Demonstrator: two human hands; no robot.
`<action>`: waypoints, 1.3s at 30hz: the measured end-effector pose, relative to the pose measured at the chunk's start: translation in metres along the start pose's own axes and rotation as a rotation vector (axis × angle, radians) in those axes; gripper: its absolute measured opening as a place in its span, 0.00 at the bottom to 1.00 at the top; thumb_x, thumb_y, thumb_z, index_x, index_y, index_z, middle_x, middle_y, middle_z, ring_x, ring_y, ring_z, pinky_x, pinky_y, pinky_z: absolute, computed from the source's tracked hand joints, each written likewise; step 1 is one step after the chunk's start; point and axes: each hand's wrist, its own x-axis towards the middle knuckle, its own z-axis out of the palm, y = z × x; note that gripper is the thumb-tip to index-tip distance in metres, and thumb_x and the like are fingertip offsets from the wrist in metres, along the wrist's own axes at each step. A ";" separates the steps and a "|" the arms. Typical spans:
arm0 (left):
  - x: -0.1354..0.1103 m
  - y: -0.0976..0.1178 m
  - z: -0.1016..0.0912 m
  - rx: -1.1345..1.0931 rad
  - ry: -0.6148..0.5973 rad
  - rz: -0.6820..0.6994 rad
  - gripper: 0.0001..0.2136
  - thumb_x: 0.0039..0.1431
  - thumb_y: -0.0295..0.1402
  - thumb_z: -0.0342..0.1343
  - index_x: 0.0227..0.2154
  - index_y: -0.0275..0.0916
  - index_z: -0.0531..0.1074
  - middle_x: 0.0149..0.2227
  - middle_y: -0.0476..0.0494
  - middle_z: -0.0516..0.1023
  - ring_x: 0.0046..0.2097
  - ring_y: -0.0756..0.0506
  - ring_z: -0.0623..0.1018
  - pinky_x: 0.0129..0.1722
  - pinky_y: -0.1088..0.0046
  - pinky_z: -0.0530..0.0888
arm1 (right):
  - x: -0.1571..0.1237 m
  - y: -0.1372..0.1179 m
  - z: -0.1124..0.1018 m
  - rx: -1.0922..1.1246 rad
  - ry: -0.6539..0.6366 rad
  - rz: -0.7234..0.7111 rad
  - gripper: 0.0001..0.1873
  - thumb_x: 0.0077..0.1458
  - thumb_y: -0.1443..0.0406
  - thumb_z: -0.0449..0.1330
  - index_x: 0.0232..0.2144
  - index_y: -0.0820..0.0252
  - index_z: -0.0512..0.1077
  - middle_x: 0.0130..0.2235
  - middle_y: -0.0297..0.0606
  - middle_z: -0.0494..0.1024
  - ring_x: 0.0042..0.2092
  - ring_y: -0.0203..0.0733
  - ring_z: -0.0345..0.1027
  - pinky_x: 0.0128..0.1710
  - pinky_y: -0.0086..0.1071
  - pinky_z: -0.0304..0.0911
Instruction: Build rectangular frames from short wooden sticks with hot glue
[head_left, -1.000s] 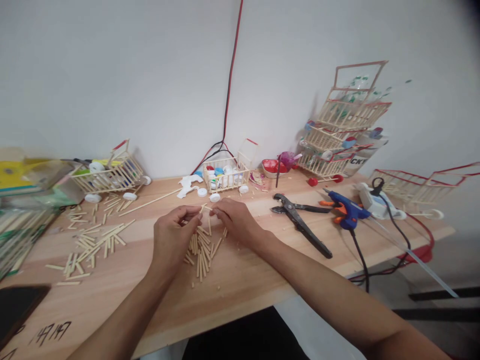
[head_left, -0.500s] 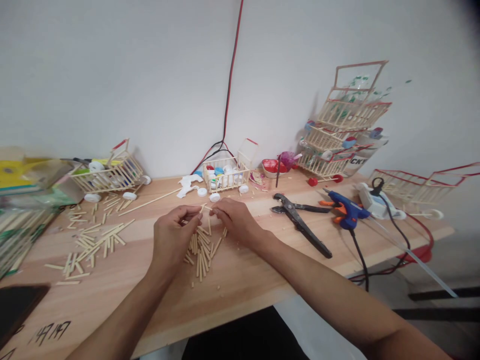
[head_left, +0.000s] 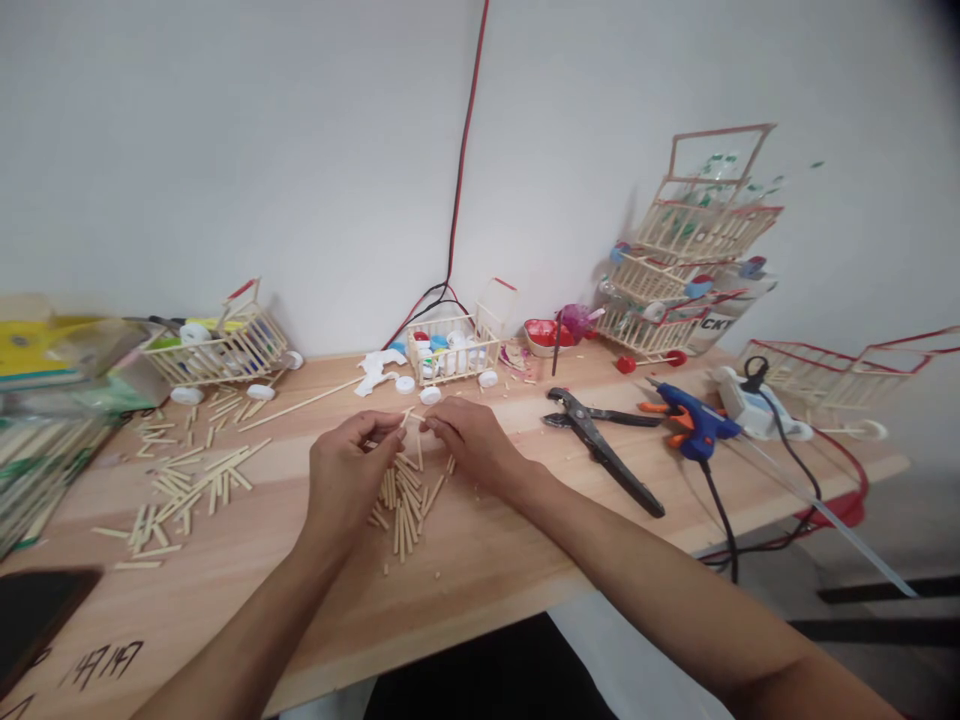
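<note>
My left hand and my right hand meet above the table, fingertips close together. Between the left thumb and fingers is pinched a short wooden stick, tilted upward. The right hand pinches another short wooden stick, whose end meets the first one at an angle. Whether the two ends are stuck together I cannot tell. Below the hands lies a loose pile of short wooden sticks, partly hidden by the left hand.
Pliers and a blue glue gun lie on the right, beside a white power strip. Small stick-built carts stand along the wall, several stacked at right. More cut sticks are scattered left, near a dark flat object.
Almost nothing differs. Both hands hold the same pose with the two sticks, and the view has shifted very slightly.
</note>
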 end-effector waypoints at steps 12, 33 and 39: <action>-0.001 0.003 0.000 -0.016 -0.010 -0.007 0.11 0.52 0.36 0.58 0.36 0.37 0.78 0.31 0.45 0.81 0.30 0.47 0.77 0.29 0.73 0.73 | 0.000 -0.001 -0.001 0.009 -0.008 0.010 0.13 0.62 0.70 0.50 0.30 0.62 0.72 0.35 0.40 0.77 0.40 0.40 0.67 0.42 0.31 0.59; 0.004 0.004 0.000 -0.123 -0.038 -0.151 0.12 0.48 0.35 0.61 0.35 0.34 0.77 0.29 0.44 0.80 0.27 0.49 0.76 0.24 0.76 0.72 | -0.001 -0.003 -0.001 0.045 0.036 0.083 0.06 0.60 0.65 0.55 0.32 0.61 0.70 0.30 0.34 0.71 0.32 0.35 0.61 0.33 0.27 0.53; 0.004 0.005 -0.001 -0.129 -0.032 -0.148 0.14 0.47 0.36 0.61 0.36 0.35 0.78 0.32 0.43 0.81 0.26 0.49 0.76 0.24 0.75 0.72 | -0.001 0.000 0.001 0.054 0.039 0.098 0.04 0.58 0.66 0.57 0.32 0.61 0.69 0.30 0.32 0.69 0.32 0.35 0.60 0.32 0.27 0.52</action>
